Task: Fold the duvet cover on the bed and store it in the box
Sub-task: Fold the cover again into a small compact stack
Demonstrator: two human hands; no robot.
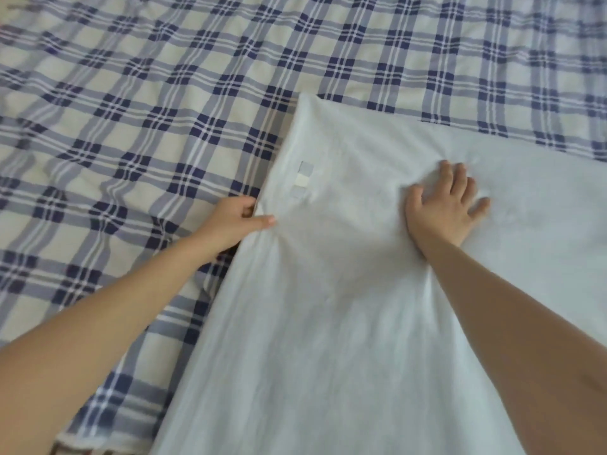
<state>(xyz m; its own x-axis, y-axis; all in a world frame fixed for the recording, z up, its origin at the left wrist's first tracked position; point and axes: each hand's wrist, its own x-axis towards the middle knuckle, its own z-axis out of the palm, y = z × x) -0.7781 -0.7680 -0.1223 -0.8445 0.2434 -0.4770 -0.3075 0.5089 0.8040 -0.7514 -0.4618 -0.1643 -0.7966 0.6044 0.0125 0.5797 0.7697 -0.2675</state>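
Observation:
A white duvet cover point(345, 323) lies spread over the right and lower part of the bed, with a small strip of grey and cream squares point(303, 180) near its left edge. My left hand point(235, 221) pinches that left edge between thumb and fingers, and the cloth puckers there. Flat on top of the cover, my right hand point(446, 205) presses down with its fingers spread, wrinkles fanning out around it. No box is in view.
The bed carries a cream sheet with a blue and grey check point(147, 110), showing to the left and along the top. The cover's far corner point(307, 98) lies folded near the middle of the bed.

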